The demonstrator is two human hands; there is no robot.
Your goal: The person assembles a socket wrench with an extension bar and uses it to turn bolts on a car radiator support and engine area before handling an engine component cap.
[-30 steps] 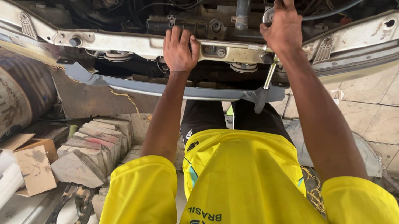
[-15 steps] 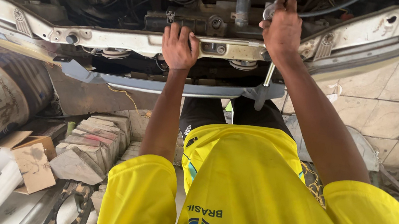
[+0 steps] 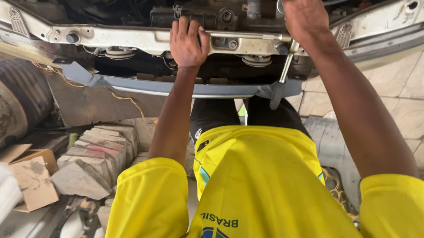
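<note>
Over the open engine bay, the left hand (image 3: 187, 44) presses flat, fingers together, on the pale front crossbar (image 3: 122, 36), seemingly bracing the body. The right hand (image 3: 304, 10) is closed around a metal tool (image 3: 280, 0) deeper among the hoses.

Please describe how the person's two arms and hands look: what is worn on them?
Both hands, the left hand and the right hand, are bare, with no gloves, rings or watch visible. The forearms are uncovered too. Short, loose sleeves of a bright yellow shirt cover only the upper arms, ending around the elbows.
</note>
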